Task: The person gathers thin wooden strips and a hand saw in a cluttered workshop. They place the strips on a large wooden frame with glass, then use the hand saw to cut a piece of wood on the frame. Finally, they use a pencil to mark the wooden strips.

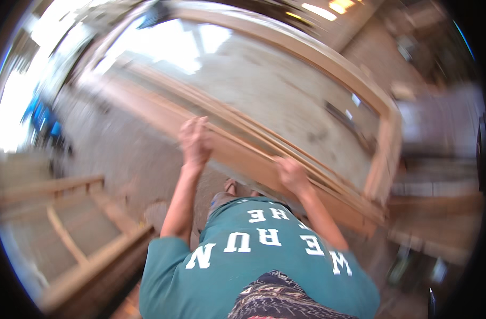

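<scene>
The picture is motion-blurred. A large rectangular wooden frame (328, 58) stands before me over the grey concrete floor. Its near side rail (237, 154) runs from the upper left down to the lower right. My left hand (195, 141) is clasped on the top edge of that rail. Further right and lower on the same rail, my right hand (291, 174) grips it as well. Both forearms reach up from my teal shirt at the bottom of the view.
A second wooden frame with cross bars (72, 234) lies at the lower left. Something blue (43, 119) stands at the far left by a bright opening. Blurred wooden boards and dark objects (434, 234) crowd the right side. Concrete floor (285, 90) shows through the held frame.
</scene>
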Tool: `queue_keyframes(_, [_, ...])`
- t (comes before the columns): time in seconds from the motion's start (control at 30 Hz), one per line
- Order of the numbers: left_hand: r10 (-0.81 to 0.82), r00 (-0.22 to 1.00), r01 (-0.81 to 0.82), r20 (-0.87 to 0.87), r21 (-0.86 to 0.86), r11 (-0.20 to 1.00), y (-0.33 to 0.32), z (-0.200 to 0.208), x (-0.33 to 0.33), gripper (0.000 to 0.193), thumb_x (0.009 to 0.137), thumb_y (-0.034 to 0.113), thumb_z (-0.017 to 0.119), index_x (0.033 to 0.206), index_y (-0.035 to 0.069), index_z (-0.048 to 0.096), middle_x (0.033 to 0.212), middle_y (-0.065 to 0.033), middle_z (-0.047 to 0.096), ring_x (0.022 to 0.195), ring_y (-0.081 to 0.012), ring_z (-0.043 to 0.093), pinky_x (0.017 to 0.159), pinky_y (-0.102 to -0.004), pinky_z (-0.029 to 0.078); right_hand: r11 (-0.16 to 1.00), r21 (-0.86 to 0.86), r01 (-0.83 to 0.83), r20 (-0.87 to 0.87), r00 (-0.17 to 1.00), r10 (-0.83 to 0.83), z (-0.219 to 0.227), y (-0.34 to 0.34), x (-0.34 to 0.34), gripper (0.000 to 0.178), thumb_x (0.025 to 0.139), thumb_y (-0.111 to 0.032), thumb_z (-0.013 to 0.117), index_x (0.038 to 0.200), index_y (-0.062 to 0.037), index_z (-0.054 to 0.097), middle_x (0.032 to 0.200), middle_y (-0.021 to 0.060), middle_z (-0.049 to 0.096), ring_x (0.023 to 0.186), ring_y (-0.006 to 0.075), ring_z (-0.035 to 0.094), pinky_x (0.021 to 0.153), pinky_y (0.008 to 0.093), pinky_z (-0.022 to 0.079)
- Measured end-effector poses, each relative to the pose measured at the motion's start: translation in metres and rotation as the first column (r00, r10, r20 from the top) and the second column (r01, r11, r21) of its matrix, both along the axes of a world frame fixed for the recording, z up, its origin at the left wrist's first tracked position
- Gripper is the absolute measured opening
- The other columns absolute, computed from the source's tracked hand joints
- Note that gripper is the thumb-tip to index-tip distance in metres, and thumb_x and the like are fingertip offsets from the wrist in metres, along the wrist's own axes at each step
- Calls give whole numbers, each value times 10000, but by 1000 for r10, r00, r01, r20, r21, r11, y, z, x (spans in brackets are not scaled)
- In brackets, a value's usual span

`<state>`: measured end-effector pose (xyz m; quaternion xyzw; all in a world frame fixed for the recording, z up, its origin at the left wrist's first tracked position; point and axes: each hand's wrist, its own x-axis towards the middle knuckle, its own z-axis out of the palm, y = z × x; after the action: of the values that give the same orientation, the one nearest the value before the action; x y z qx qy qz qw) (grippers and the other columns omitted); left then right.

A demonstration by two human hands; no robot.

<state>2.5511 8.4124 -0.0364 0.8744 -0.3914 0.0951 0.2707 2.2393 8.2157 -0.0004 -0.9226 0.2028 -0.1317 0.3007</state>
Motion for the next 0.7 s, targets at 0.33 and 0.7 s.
queue_keyframes(0.33, [-482, 866, 496, -133, 345, 797, -11, 24, -35, 280, 1068, 244, 671, 1289, 111, 779, 1354, -66, 735, 1302, -288, 626, 1180, -474, 388, 963, -223, 153, 182, 977, -113, -14, 18, 5, 122, 949, -148, 650, 932, -68, 740, 1068, 118, 685, 1107, 284, 652, 956, 504, 519])
queue_keyframes(0.7, [-577, 812, 556, -91, 422, 716, -9, 34, 19, 107, 1035, 119, 644, 1069, 63, 728, 1130, -107, 716, 1115, -337, 644, 1027, -486, 486, 373, -91, 923, 289, 383, -877, -21, -40, -231, 173, 948, 12, 677, 1104, -12, 748, 1092, 161, 729, 1031, 310, 702, 927, 439, 580])
